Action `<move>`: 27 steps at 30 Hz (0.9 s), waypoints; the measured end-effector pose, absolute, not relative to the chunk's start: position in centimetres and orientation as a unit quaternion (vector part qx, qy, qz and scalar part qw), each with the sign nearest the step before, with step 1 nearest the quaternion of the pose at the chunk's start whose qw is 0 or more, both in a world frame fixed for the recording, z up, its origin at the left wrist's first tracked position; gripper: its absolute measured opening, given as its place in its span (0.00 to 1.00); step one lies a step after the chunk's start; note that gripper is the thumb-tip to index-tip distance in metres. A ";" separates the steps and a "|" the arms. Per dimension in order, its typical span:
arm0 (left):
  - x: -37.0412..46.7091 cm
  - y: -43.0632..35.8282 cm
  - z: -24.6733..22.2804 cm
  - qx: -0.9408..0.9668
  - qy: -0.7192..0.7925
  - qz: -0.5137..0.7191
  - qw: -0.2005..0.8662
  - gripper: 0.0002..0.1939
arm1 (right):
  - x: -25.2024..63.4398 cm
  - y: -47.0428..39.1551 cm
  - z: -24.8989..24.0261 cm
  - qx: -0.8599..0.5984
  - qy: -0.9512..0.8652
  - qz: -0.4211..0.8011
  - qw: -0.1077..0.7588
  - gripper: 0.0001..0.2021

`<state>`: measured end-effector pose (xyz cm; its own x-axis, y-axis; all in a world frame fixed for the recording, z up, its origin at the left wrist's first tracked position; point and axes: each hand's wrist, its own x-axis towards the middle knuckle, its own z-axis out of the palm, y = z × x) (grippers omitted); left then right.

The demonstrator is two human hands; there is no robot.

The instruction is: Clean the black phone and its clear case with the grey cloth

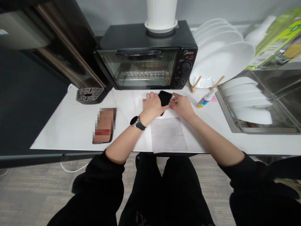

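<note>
A black smartphone [165,97] lies on the white counter in front of the toaster oven, partly covered by my left hand [152,106]. That hand bears down over the phone's lower left side, its fingers bent toward the counter and its thumb reaching across to the right edge. My right hand [182,106] is at the phone's right edge, with thumb and fingertips pinched together. Whatever lies between those fingertips is too small to make out. Nearer my body, a thin grey cloth [168,135] is spread flat, reaching the counter's front edge.
Left on the counter lies another phone [104,125], its screen blurred out. Behind stands a black toaster oven [145,67] carrying a white pot [161,14]. To the right are a small spray bottle [207,98], upright white plates [222,64] and a metal dish rack [231,121]. A dispenser's drip tray [90,95] juts out left.
</note>
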<state>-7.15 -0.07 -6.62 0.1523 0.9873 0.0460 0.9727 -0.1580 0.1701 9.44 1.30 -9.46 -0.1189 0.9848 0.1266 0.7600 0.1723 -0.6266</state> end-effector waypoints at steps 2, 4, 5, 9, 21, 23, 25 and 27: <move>-7.9 0.3 -6.7 0.764 0.635 0.089 0.076 0.40 | 9.7 1.3 -9.7 -0.599 -0.719 0.226 0.270 0.14; -8.8 0.5 -6.5 0.773 0.620 0.098 0.096 0.37 | 10.0 1.3 -9.8 -0.587 -0.721 0.242 0.278 0.15; -9.3 0.6 -6.3 0.779 0.611 0.098 0.102 0.36 | 10.1 1.2 -9.8 -0.581 -0.721 0.247 0.284 0.15; -11.2 0.1 -5.6 0.824 0.549 0.102 0.099 0.38 | 10.5 0.7 -10.1 -0.572 -0.716 0.223 0.332 0.19; -12.4 1.0 -6.3 0.853 0.482 0.196 0.046 0.39 | 11.6 1.4 -10.0 -0.327 -0.551 0.666 0.382 0.39; -12.8 1.3 -6.6 0.852 0.479 0.206 0.042 0.41 | 12.1 1.4 -9.8 -0.306 -0.556 0.676 0.375 0.36; -13.0 1.5 -6.7 0.850 0.474 0.223 0.049 0.44 | 12.4 1.5 -9.7 -0.291 -0.566 0.676 0.372 0.35; -13.0 1.5 -6.9 0.847 0.470 0.240 0.066 0.45 | 12.6 1.5 -9.7 -0.279 -0.578 0.673 0.368 0.35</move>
